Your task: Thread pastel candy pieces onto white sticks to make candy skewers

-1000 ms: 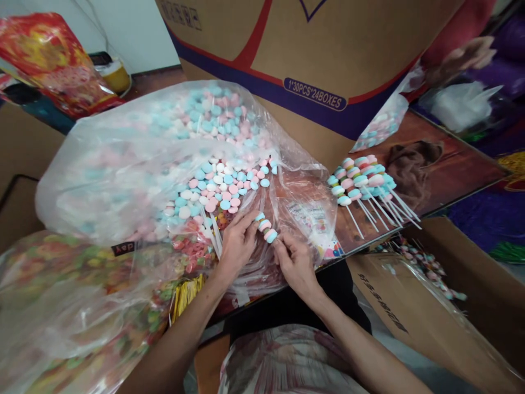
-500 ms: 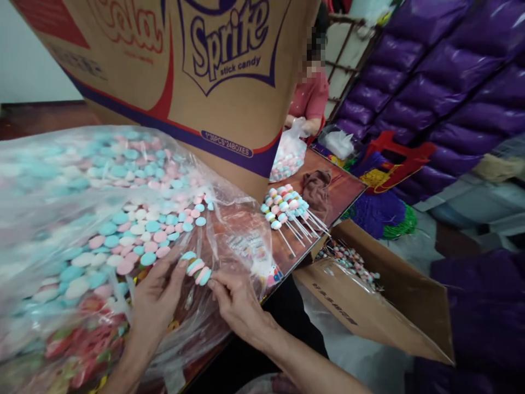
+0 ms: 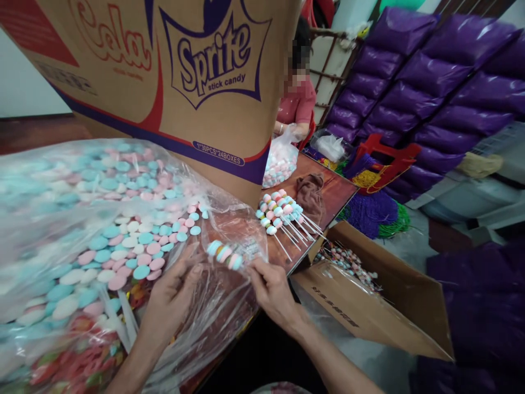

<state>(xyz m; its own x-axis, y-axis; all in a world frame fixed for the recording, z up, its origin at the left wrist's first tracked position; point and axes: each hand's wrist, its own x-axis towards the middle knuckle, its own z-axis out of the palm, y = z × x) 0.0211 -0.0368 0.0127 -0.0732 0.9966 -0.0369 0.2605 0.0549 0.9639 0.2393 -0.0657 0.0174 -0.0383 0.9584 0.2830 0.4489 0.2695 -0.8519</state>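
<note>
My right hand (image 3: 273, 287) pinches the end of a marshmallow skewer (image 3: 224, 255), whose blue, pink and white discs have thin yellowish-brown pieces between some of them. The skewer points left, held over clear plastic at the table's edge. To its left, my left hand (image 3: 174, 295) is apart from the skewer, its blurred fingers loosely stretched. Beside that hand lies a large clear bag spread with loose pastel marshmallow discs (image 3: 141, 272). Red and green gummy candies (image 3: 82, 350) and white sticks (image 3: 117, 317) are nearer to me. Finished-looking skewers (image 3: 281, 210) lie stacked beyond my right hand.
A tall cardboard box (image 3: 221, 131) stands behind the bag. Near it are a brown cloth (image 3: 310, 194) and a bag of marshmallows (image 3: 281, 161) by a seated person in pink (image 3: 297, 104). An open carton (image 3: 348, 306) with wrapped candies is below the table's right edge.
My right hand has carried the skewer to the right and slightly up. My left hand, earlier at the skewer's far end, has come away from it. The view has shifted a little.
</note>
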